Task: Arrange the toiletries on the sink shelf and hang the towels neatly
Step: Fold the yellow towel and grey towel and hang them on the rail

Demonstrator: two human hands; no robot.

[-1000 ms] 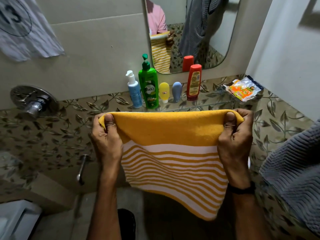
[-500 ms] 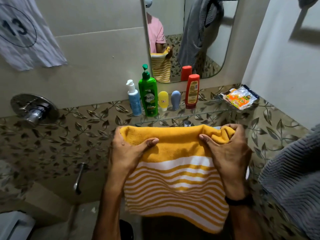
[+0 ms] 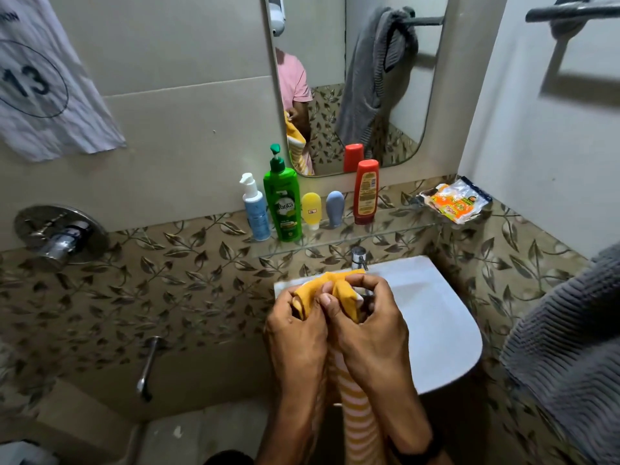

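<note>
Both hands now meet over the front-left rim of the sink (image 3: 436,330), top corners of the yellow striped towel (image 3: 339,293) pinched together: a lengthwise fold, versus the towel stretched wide a second ago and hands half closed in at half a second. Left hand (image 3: 297,333) and right hand (image 3: 372,327) are each clenched on the bunched top edge; the rest hangs between the forearms. Hanging looks next. Grey towel (image 3: 567,347) is draped at right. Five bottles, green pump bottle (image 3: 282,203) tallest, line the glass shelf (image 3: 396,229); that part looks done.

Both hands, left hand (image 3: 297,333) and right hand (image 3: 370,325), around bunched yellow towel (image 3: 339,290)
</note>
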